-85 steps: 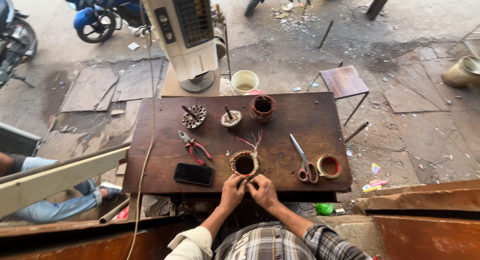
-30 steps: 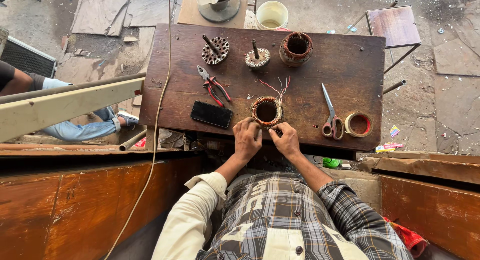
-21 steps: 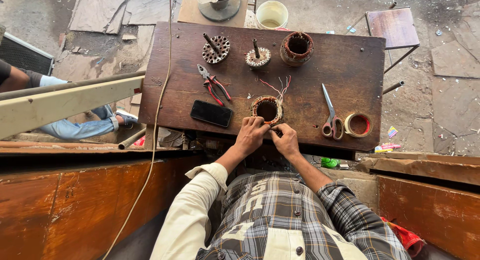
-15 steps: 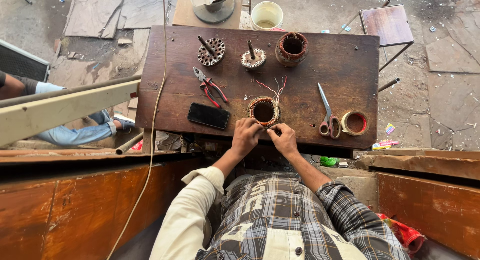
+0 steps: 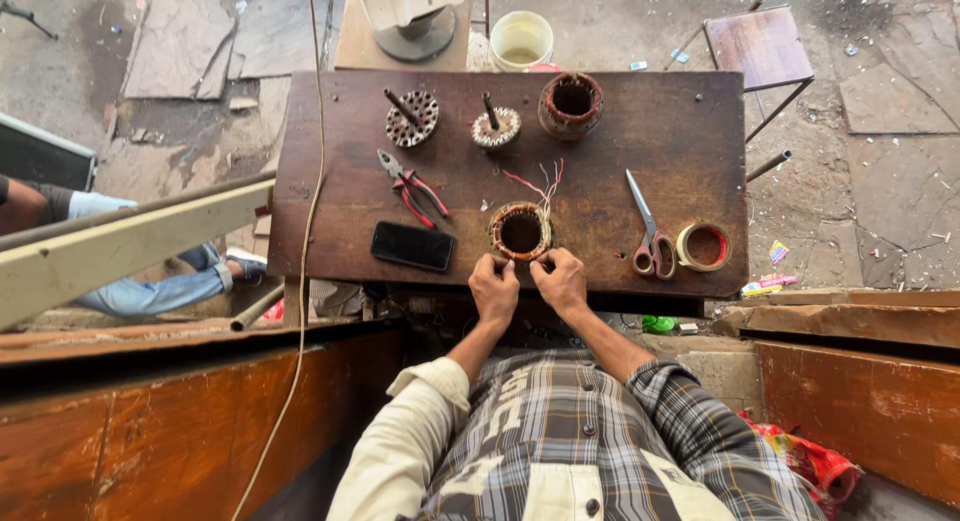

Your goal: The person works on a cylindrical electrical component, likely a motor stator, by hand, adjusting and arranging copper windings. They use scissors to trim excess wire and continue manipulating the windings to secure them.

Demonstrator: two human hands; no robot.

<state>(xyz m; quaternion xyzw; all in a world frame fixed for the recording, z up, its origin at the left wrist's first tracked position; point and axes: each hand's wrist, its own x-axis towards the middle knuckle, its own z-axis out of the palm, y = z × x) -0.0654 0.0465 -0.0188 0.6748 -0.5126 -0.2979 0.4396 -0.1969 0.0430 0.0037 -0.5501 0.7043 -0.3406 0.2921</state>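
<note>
Item: wound stator (image 5: 520,231), ring-shaped, copper coils around a hollow core, lying flat at the near edge of the dark wooden table (image 5: 680,121). Loose red and pale lead wires (image 5: 540,181) rise from its far rim, untrimmed and untied.

Left hand (image 5: 493,291): at the near rim of the stator, fingers bent and pinched against the winding; exactly what they pinch is too small to tell. Right hand (image 5: 560,281): just beside, at the near-right rim, fingers likewise closed on something fine at the coil.

Progress, as judged: the coils appear seated in the core; work on the near rim is under way; leads remain loose, so finishing is not yet done.

Other stock on the table: a second wound stator (image 5: 571,105) at the far edge; two rotors (image 5: 412,118) (image 5: 496,128) with shafts; red-handled pliers (image 5: 412,188); a black phone (image 5: 413,246); scissors (image 5: 645,231); a tape roll (image 5: 703,247), all untouched. Beyond the table: a pale bucket (image 5: 521,41), a small stool (image 5: 762,47).
</note>
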